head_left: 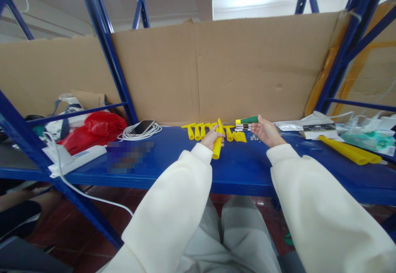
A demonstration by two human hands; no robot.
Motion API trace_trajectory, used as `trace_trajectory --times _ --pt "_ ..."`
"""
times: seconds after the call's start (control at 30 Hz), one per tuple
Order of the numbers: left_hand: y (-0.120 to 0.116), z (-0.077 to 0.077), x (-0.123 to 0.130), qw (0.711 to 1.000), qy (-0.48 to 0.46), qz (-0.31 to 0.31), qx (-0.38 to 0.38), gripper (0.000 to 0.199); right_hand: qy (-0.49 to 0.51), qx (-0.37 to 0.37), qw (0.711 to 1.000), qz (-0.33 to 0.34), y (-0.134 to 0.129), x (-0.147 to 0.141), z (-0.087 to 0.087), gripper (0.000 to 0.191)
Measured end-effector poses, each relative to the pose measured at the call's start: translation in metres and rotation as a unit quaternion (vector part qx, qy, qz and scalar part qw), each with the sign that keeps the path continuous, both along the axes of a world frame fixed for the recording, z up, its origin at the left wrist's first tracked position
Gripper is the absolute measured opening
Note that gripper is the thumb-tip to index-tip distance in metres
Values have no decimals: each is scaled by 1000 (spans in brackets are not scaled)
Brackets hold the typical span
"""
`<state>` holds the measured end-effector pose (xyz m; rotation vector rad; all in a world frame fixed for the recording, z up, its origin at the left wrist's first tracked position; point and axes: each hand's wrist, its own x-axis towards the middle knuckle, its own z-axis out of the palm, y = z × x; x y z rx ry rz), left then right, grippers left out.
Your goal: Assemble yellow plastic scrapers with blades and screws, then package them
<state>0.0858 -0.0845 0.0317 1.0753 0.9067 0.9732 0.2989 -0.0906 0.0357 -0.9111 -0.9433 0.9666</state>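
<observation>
My left hand (213,137) is closed round a yellow tube-shaped part (217,148), its wide open end tilted toward me. In my right hand (265,131) is a screwdriver (249,120) with a green and yellow handle; its shaft points left at the upper part of the yellow piece. Whether the tip touches it is too small to tell. Several similar yellow parts (197,131) lie in a row behind my left hand. Between my hands are small flat yellow pieces (239,136). Small metallic bits (255,138) are scattered beside my right hand.
On the blue shelf (182,169), a phone (142,127) lies on a coiled white cable (123,136) at left, near a red bag (99,126) and a power strip (86,160). Yellow cones (349,151) lie at right. Cardboard (235,66) stands behind.
</observation>
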Motion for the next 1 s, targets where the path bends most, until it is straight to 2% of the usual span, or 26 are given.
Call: trace_trajectory --times 0.07,0.27,0.43,0.63,0.83,1.0 --pt "0 0 0 1000 -3 2 3 90 -8 4 1000 6 1 1 0 37" --pt "1 -2 0 1000 -5 -10 12 90 6 -10 999 -46 0 -2 -2 39" --pt "-1 -1 0 1000 -1 -5 15 88 18 -9 998 -59 4 -1 -4 39" --pt "-2 0 0 1000 4 -2 15 87 15 30 999 -22 3 1 -5 41" --pt "-2 1 -1 1000 16 0 14 86 41 58 997 18 -1 -1 -1 32" --pt "-5 4 0 1000 13 -9 14 87 44 46 998 -7 3 2 -3 38"
